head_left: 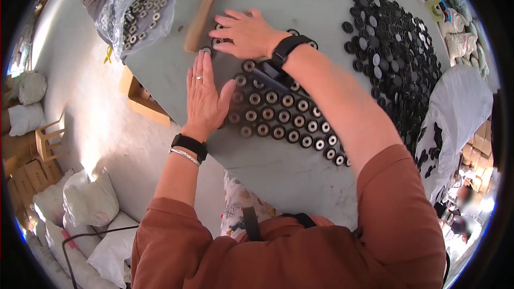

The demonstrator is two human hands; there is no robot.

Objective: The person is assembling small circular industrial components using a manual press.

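Note:
Rows of round black pieces with metal ring centres (268,113) lie side by side on the grey table (257,166). My left hand (202,96) lies stretched out along their left edge, thumb apart, with its fingertips at a single round piece (206,50). My right hand (247,35) reaches across from the right, palm down and fingers spread, over a few more of these round pieces (218,42) at the far end. Its palm and wrist hide part of the rows. Neither hand is wrapped round anything.
A wooden handle (206,8) lies beyond my hands. Back left is a clear plastic bag (170,13) of metal rings. A large heap of black discs (396,48) covers the right side, near a white plastic sheet (455,107). An open cardboard box (140,99) stands below the table's left edge.

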